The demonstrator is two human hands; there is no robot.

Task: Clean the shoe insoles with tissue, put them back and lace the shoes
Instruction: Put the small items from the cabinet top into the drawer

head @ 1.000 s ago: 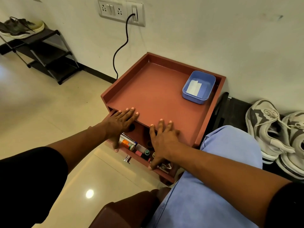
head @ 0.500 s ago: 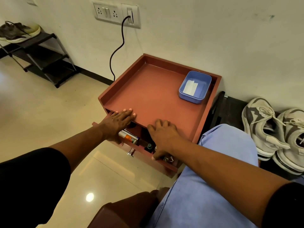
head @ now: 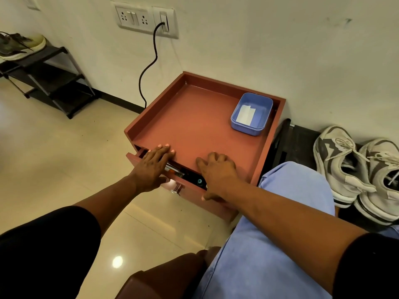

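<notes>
Two grey-and-white laced sneakers (head: pixel 354 169) stand side by side on a low black rack at the right. A blue plastic tub (head: pixel 251 114) with folded white tissue (head: pixel 245 113) inside sits at the back right of the red-brown side table (head: pixel 194 117). My left hand (head: pixel 154 167) lies flat, fingers on the table's front edge, palm over the nearly closed drawer (head: pixel 183 188). My right hand (head: pixel 218 173) rests with its fingers on the tabletop and its thumb down on the drawer front. Neither hand holds anything.
A black cable (head: pixel 149 65) runs from the wall socket down behind the table. A black shoe rack (head: pixel 49 80) with a dark shoe (head: pixel 19 45) on top stands at the far left. My blue-clad knee (head: pixel 291 190) is beside the table, above glossy floor tiles.
The drawer has slid inward and now shows only a narrow gap. Both hands moved forward with it onto the table's front edge.
</notes>
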